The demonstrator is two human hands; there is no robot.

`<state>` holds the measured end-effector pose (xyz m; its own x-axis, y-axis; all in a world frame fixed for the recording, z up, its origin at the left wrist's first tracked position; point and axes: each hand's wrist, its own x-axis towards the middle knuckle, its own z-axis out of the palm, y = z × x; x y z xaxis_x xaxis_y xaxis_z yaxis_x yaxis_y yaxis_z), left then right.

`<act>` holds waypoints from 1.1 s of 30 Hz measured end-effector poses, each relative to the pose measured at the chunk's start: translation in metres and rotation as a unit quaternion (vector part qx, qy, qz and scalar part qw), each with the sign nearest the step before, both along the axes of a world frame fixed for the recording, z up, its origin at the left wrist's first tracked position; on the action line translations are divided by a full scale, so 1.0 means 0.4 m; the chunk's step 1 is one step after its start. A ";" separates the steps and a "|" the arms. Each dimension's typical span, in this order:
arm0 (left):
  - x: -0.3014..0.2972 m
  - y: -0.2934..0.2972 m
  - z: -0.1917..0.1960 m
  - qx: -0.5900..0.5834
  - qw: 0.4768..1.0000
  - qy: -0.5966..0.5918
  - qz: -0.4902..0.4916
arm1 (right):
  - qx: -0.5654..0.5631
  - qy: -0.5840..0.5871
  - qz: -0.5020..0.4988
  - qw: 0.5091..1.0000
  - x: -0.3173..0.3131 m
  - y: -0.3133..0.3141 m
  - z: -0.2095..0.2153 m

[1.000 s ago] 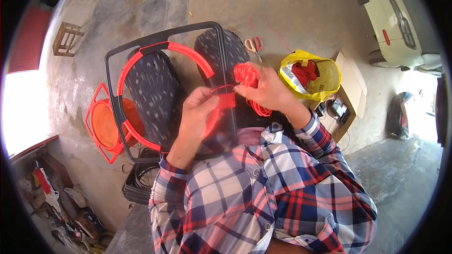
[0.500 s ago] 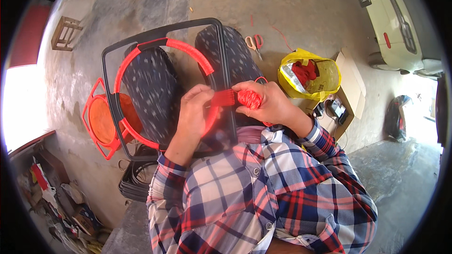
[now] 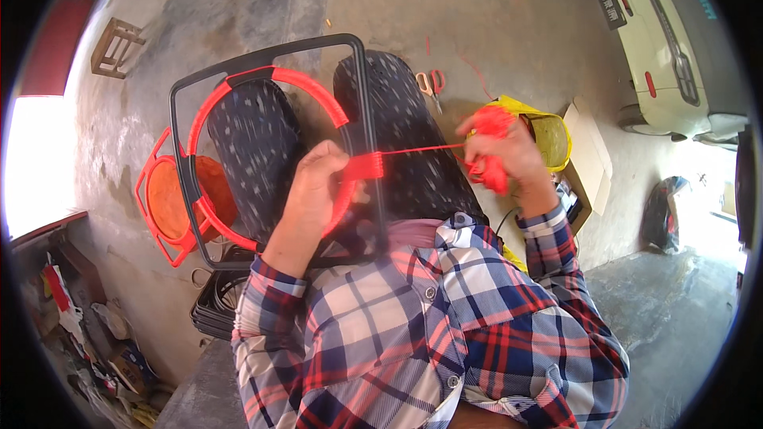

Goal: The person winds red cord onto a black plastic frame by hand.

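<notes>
Red cord: a taut strand [image 3: 421, 148] runs straight across the head view, from the wrapped patch on the frame out to the right hand.
Left hand: the left hand [image 3: 316, 183] is closed around the black frame's bar, fingers curled over it, right beside the red winding [image 3: 366, 165].
Right hand: the right hand [image 3: 509, 155] is clenched on a bunch of red cord [image 3: 493, 121], pulled out to the right, well apart from the left hand, with more cord hanging below the fist.
Black frame: a rounded rectangular black frame [image 3: 262, 56] rests across the person's lap, tilted, its right bar running down past the left hand.
Red hoop: inside the frame sits a ring [image 3: 306, 83] already wrapped in red cord over most of its arc.
Legs: dark speckled trousers [image 3: 258, 143] show through the frame and the ring.
Sleeves: both forearms come up from the lower edge in a red, blue and white plaid shirt [image 3: 413, 326].
Floor, left: an orange stool-like piece with a red frame [image 3: 171, 199] stands on the concrete floor [image 3: 238, 0], partly behind the black frame.
Floor, top: scissors [image 3: 429, 83] with orange handles lie just past the knees.
Floor, right: a yellow bag [image 3: 552, 131] sits behind the right hand, next to a cardboard box [image 3: 588, 163].
Far right: a pale car [image 3: 668, 32] stands at the upper corner.
Stack: dark frames [image 3: 213, 306] lie piled under the left elbow.
</notes>
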<state>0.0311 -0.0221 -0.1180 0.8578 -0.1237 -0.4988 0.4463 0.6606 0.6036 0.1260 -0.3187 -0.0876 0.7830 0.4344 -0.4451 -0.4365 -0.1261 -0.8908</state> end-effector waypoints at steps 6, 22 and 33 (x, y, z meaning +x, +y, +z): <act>-0.017 0.044 0.010 -0.003 1.000 -0.003 -0.015 | 0.205 -0.088 -0.505 0.834 0.103 -0.531 -0.196; -0.010 -0.018 0.036 -0.091 0.995 -0.044 -0.015 | -0.199 -0.253 0.322 0.891 -0.071 0.217 0.057; -0.013 -0.012 0.016 -0.015 0.991 -0.024 0.127 | -0.131 -0.438 0.022 0.889 -0.023 0.218 0.010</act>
<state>0.0261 -0.0271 -0.1114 0.8862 0.0865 -0.4552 0.2333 0.7656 0.5995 0.1169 -0.2313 -0.0838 0.8642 0.4439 0.2370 0.4208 -0.3793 -0.8240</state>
